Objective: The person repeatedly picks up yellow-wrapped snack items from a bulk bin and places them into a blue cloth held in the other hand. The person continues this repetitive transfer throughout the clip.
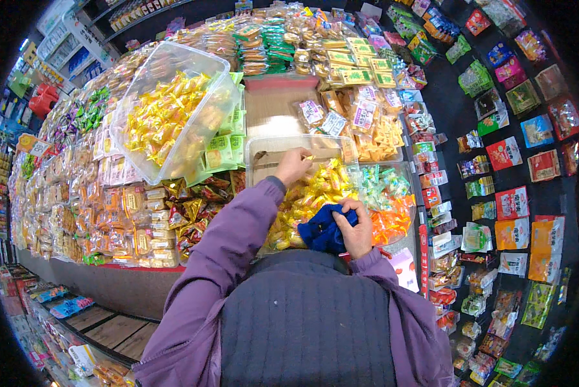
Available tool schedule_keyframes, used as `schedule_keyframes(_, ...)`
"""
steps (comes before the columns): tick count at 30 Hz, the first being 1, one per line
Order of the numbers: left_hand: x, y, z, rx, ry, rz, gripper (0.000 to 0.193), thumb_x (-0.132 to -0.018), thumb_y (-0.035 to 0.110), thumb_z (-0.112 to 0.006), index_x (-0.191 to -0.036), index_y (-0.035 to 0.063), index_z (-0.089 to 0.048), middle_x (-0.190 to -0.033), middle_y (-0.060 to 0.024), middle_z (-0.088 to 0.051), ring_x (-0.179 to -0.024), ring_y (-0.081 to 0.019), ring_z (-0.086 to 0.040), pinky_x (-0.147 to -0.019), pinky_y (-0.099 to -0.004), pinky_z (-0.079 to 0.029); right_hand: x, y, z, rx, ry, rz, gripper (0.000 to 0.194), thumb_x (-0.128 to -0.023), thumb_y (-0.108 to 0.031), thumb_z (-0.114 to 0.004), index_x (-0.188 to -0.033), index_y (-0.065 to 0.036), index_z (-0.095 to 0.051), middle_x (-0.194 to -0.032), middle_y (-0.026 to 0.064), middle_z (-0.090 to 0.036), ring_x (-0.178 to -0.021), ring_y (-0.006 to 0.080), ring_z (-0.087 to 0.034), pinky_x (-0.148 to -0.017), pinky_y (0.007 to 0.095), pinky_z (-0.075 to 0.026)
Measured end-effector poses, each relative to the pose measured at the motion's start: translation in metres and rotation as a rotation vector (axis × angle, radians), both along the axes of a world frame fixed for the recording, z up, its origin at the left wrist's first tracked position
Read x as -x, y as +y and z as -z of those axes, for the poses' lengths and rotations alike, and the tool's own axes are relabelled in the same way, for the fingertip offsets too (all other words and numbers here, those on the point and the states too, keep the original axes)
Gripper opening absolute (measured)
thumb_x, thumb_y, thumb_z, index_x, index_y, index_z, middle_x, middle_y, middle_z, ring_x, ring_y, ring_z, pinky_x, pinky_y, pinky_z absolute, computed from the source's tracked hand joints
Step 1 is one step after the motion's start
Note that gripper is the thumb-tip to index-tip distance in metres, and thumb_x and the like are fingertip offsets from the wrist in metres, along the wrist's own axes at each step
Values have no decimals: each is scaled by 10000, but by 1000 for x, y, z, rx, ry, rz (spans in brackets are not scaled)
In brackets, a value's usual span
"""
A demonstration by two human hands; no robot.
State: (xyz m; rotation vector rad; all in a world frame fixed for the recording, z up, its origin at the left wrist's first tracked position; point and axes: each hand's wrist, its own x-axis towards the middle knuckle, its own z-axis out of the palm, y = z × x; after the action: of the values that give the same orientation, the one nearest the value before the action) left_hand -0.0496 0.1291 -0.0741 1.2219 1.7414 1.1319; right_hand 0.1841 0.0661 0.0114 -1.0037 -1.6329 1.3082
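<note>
My left hand (293, 167) is over a clear plastic bin (255, 167), its fingertips pinched on a small yellow-wrapped sweet (310, 158), of which only a bit shows. Below and to the right of that hand, a heap of yellow-wrapped sweets (324, 186) fills much of the bin. A crumpled dark blue cloth (321, 231) is gripped in my right hand (356, 227) at the bin's near right corner. The cloth covers part of the heap.
A second clear bin (219, 65) of yellow-wrapped sweets sits tilted on green packets (220, 152) at left. Right of the near bin lie green and orange wrapped sweets (391, 217). Bagged snacks (130, 213) cover the left counter. Hanging packets (504, 155) line the right side.
</note>
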Motion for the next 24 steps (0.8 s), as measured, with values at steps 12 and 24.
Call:
schedule_keyframes(12,-34,-125,-83,330,-971,160,292,-987,257,-532,-1176,39,-579,-964,-9,-636,-799,-92,-616,-687,-218,-488,34,1,-16,2,-92,-105,153,-795,-19,-686,-888,-75,-578,-955,76,-616,-901,163,-594,-828,288,-469)
schedule_keyframes(24,-2,-132,-99,355,-1141,123,209,-996,243,-490,-947,45,-534,-706,-47,-570,-524,-104,-480,-476,-245,-388,13,8,-26,-224,-140,-175,195,-800,25,-662,-901,-56,-517,-1189,162,-606,-1116,269,-557,-992,346,-389)
